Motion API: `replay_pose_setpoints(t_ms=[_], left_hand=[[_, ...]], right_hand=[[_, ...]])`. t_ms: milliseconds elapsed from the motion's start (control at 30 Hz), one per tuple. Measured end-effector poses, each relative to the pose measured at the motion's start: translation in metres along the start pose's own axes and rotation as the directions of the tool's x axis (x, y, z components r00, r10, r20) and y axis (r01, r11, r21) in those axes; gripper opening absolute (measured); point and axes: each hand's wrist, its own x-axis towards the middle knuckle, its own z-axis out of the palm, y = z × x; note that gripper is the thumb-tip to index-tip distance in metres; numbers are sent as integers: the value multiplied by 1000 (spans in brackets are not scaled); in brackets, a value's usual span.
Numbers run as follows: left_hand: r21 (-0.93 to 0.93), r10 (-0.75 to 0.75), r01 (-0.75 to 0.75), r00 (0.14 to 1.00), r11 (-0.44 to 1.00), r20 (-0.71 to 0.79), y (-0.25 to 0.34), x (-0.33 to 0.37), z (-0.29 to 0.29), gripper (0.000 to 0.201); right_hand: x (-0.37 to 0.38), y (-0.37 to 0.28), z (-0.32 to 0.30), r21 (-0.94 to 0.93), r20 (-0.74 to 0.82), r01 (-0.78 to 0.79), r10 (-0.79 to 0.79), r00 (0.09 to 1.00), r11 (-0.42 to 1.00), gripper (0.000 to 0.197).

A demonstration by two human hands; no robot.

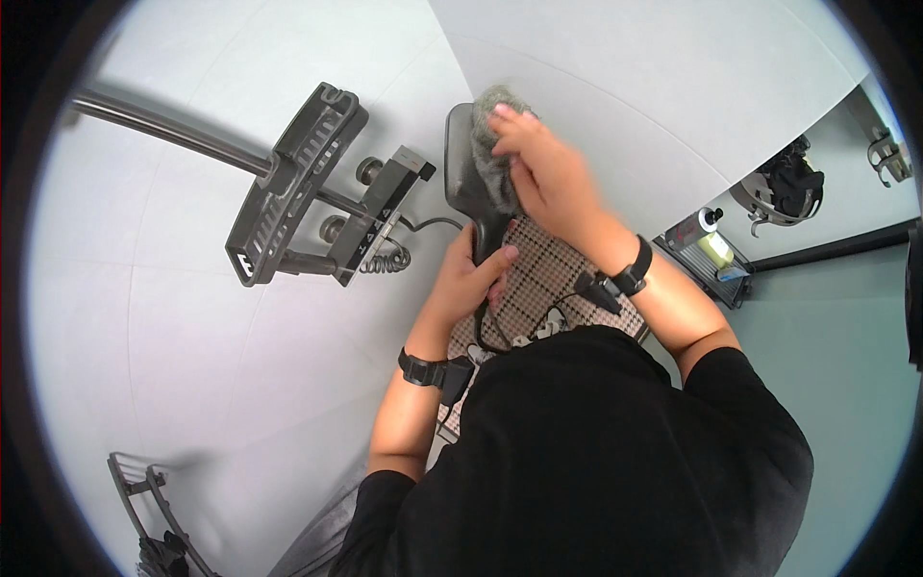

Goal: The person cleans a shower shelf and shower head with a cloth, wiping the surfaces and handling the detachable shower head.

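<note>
A dark grey handheld shower head (460, 159) points up and away from me, near the corner where two pale walls meet. Its handle is wrapped by the fingers of my left hand (468, 277). My right hand (550, 171) presses a fuzzy grey cloth (493, 159) against the right side of the shower head. Part of the head is covered by that cloth. A dark hose (482, 327) runs down from below my left hand. Both wrists wear black straps with small black devices.
On the left wall sits a grey shower fixture with a slotted shelf (288, 197), a control panel (380, 216) and a metal rail (173, 133). A rack with bottles (694, 229) stands right. A checked mat (548, 264) lies below; a wall rack (144, 486) is lower left.
</note>
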Motion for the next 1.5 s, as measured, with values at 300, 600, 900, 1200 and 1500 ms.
replay_pose_setpoints(t_ms=[300, 600, 900, 1200, 1500], left_hand=[[42, 57, -58, 998, 997, 35, 38, -3, 6, 44], [-110, 213, -200, 971, 973, 113, 66, -9, -4, 46], [-68, 293, -287, 950, 956, 112, 89, -14, 1, 43], [37, 276, -279, 959, 960, 62, 81, -7, 7, 33], [152, 183, -178, 983, 972, -24, 86, -7, 14, 23]], right_hand=[[-18, 17, -33, -182, -22, 112, -118, 993, 977, 27], [9, 14, -56, 574, -365, -411, 670, 646, 708, 31], [65, -26, -65, 617, -524, -56, 463, 715, 785, 67], [80, -73, -36, -72, -74, 95, -100, 992, 993, 46], [103, -34, -30, -230, 0, 179, -184, 983, 957, 56]])
